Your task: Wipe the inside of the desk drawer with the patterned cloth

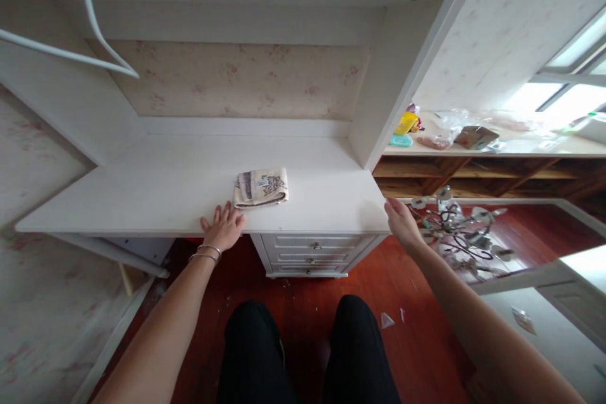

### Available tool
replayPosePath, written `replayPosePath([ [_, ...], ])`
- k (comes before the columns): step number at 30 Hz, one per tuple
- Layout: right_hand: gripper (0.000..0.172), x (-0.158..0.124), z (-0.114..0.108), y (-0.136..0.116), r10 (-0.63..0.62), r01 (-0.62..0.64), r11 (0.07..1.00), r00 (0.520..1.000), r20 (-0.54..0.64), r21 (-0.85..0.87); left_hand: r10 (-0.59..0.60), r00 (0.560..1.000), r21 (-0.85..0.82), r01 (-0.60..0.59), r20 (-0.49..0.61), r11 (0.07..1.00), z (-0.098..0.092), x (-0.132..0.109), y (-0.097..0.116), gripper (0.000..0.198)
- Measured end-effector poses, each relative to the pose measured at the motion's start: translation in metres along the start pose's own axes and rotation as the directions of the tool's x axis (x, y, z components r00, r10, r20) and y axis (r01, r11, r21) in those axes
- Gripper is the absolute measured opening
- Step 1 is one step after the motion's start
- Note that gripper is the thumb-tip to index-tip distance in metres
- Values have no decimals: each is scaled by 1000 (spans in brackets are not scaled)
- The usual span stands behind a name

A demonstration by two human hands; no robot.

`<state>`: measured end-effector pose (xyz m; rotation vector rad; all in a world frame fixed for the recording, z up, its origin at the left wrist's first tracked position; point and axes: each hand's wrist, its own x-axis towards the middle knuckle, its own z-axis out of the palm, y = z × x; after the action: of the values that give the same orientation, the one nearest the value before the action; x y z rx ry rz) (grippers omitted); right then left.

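Observation:
My left hand [223,227] lies on the front edge of the white desk [165,189], palm down and fingers spread. Two thin bangles circle that wrist. Just beyond its fingertips sits a folded cloth [262,187], cream with dark printing, flat on the desktop. At the desk's right-hand corner, my right hand [402,219] is closed on the side edge. Its fingers are partly hidden from this angle.
Below the desk stands a drawer unit [312,249] with small knobs. A chandelier [461,233] rests on the floor at right, before a low wooden shelf [521,167] topped with plastic bags and a box. A white cable [95,31] hangs at upper left.

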<state>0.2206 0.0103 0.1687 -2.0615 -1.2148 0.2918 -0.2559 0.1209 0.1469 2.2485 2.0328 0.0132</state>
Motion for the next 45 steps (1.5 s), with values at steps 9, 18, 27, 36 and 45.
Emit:
replayPosePath([
  [9, 61, -21, 37, 23, 15, 125, 820, 971, 240, -559, -51, 999, 22, 51, -18, 998, 1, -1, 5, 66],
  [18, 65, -5, 35, 37, 52, 143, 842, 939, 341, -521, -74, 997, 31, 75, -25, 997, -1, -2, 8, 66],
  [27, 64, -1, 33, 36, 88, 125, 845, 927, 366, -520, -66, 997, 35, 68, -32, 997, 3, 0, 5, 67],
  [36, 64, -4, 30, 28, 114, 109, 835, 925, 363, -540, -78, 997, 31, 79, -14, 996, -3, -4, 9, 67],
  [45, 64, -4, 30, 26, 126, 95, 839, 924, 362, -536, -72, 997, 28, 73, -24, 997, -3, -4, 8, 66],
])
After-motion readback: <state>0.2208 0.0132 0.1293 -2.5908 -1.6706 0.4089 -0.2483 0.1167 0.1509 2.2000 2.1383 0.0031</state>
